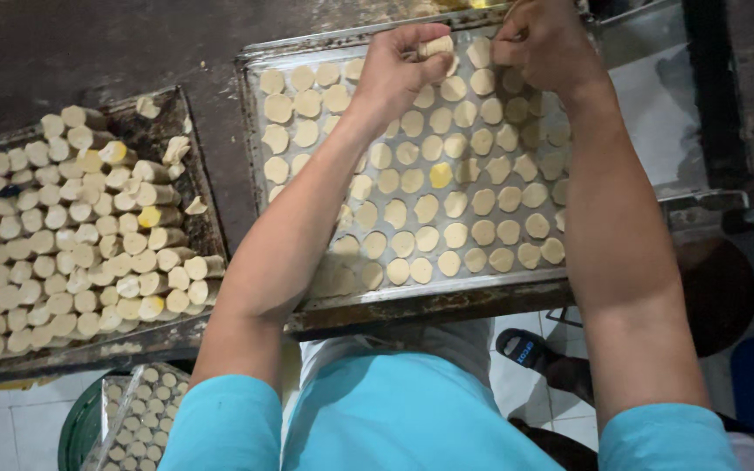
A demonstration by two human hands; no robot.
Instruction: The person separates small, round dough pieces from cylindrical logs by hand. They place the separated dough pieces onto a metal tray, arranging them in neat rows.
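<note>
Arms outstretched; left hand (394,70) pinches dough piece (435,46); right hand (544,44) curled.

We had the metal tray (253,131) of dough discs (429,209) before us, the tray of stacked dough cylinders (71,235) on its left, another tray (137,410) below.

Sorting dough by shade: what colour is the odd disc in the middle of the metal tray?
Bright yellow disc, among pale cream ones; head view.
</note>
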